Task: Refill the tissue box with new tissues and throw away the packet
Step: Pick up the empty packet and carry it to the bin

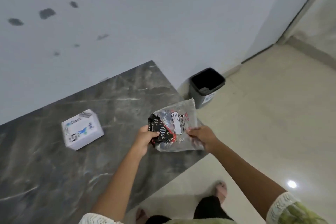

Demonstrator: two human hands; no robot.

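Left hand (pixel 145 137) pinches the black printed end of the packet (pixel 175 129), thumb on top, fingers curled under and mostly hidden. Right hand (pixel 201 137) grips the packet's clear right edge, fingertips pressed onto the plastic; underside of the grip not visible. Packet is crumpled clear plastic with a black "Dove" panel and a white label reading "BIG TISSUES", smaller label text unreadable; it looks flat, contents can't be confirmed. It is held above the right corner of the tabletop (pixel 54 178), dark grey marble-look, cut off at the left and bottom frame edges. White tissue box (pixel 82 129) sits on the tabletop well to the left of the hands, tilted relative to the table edge, printed logo partly legible, a grey patch on its top corner; whether an opening, can't tell. Dark bin (pixel 207 85) stands on the pale floor (pixel 272 123) beyond the tabletop corner, against the wall (pixel 145 14), open top, interior dark with something pale inside, unclear what. Wall has dark smudges. Sleeves and a foot in a sandal (pixel 221 189) cut off at bottom.
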